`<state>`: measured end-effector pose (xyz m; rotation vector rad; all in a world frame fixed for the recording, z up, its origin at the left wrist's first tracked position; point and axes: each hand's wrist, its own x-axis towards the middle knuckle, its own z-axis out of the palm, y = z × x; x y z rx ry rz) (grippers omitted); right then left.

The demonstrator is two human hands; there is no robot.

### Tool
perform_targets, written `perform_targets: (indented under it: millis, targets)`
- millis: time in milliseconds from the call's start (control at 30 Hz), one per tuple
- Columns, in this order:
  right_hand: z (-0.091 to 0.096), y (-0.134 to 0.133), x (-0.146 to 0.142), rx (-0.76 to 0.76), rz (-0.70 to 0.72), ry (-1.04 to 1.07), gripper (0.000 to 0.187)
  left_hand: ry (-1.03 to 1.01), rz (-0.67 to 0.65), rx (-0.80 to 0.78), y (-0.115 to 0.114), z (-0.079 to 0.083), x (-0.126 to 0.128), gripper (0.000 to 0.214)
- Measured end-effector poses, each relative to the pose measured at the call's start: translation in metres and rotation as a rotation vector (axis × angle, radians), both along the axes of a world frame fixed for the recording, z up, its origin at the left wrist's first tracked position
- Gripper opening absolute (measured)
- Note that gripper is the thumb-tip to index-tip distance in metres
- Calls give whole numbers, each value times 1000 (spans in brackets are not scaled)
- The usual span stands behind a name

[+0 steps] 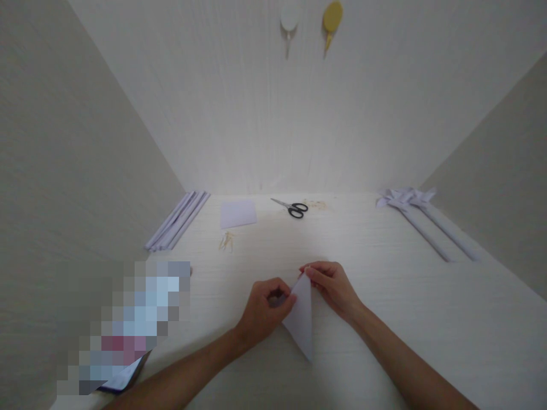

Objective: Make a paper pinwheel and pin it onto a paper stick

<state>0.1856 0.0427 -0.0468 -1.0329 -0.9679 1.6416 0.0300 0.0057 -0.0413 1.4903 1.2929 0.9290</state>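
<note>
Between my hands is a sheet of white paper, folded into a triangle with one point hanging down toward me. The fingers of my left hand pinch its upper left edge. At the top corner, my right hand grips the same paper between thumb and fingers. Beyond my hands lies a pair of scissors with black handles, blades pointing left. A flat square of white paper rests to the left of the scissors, with a few thin yellowish sticks just in front of it.
Several rolled paper tubes lie at the back left. Paper pinwheels on tube sticks are at the back right. More small yellowish bits lie behind the scissors. A blurred-out device stands at the left. Two hooks are on the back wall.
</note>
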Motion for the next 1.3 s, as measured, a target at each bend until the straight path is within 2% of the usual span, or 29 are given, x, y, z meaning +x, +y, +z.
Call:
perform_targets:
  millis: [967, 1300]
  targets:
    - [5, 0, 0, -37, -3, 22, 14, 11, -17, 27, 0, -3, -1, 17]
    - [4, 0, -1, -35, -11, -5, 15, 19, -26, 52, -2, 0, -1, 17]
